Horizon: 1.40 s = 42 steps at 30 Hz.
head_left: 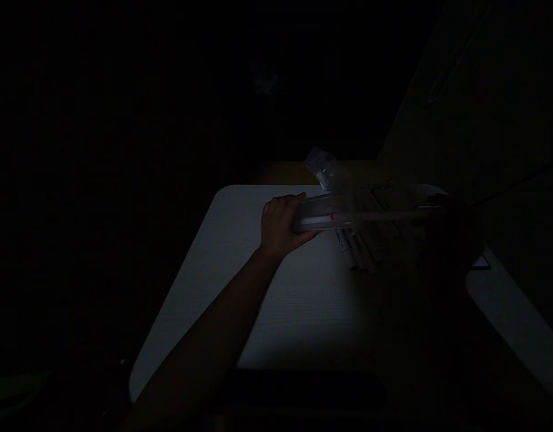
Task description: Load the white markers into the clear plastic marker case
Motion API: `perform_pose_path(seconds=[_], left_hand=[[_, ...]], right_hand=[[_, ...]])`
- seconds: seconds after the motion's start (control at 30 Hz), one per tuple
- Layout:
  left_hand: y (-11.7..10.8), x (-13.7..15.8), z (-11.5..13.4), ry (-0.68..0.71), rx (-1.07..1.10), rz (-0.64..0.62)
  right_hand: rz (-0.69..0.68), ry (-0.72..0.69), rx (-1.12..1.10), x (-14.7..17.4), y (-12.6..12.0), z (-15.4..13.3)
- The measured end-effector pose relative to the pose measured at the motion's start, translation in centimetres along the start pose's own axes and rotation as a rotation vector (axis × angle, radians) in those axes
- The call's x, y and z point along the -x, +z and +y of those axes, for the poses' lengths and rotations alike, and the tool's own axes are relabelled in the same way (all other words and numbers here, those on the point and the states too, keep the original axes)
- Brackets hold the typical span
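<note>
Fingers [283, 202] of the left hand [276, 228] were wrapped around the near-left end of a clear plastic case [315, 216], which lay across several pens [346, 249] on the worktop [294, 306]. Deep shadow covered the right hand [451, 231] toward the far right; its grip could not be told.

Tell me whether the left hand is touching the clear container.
Touching. The head view shows the left hand gripping the left end of the clear container.
</note>
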<state>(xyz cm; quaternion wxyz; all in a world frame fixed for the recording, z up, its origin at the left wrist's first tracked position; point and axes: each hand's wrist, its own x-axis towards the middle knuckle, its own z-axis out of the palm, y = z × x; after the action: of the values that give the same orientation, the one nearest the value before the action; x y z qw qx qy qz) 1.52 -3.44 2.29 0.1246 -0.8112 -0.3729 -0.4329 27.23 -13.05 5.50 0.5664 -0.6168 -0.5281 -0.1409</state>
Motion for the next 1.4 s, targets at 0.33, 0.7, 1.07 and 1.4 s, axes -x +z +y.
perform_pose_path(seconds=[0.33, 0.7, 1.07, 1.4], left_hand=[[0.0, 0.0, 0.1, -0.016, -0.015, -0.037], [-0.1, -0.1, 0.1, -0.008, -0.011, -0.015], [0.0, -0.2, 0.2, 0.004, -0.009, -0.003], [0.1, -0.2, 0.2, 0.001, -0.004, -0.004]], right_hand=[[0.003, 0.079, -0.013, 0.1, 0.4, 0.4], [0.040, -0.056, 0.053, -0.1, 0.1, 0.1], [-0.015, -0.141, 0.145, 0.4, 0.0, 0.2], [0.002, -0.204, 0.034, 0.4, 0.2, 0.1]])
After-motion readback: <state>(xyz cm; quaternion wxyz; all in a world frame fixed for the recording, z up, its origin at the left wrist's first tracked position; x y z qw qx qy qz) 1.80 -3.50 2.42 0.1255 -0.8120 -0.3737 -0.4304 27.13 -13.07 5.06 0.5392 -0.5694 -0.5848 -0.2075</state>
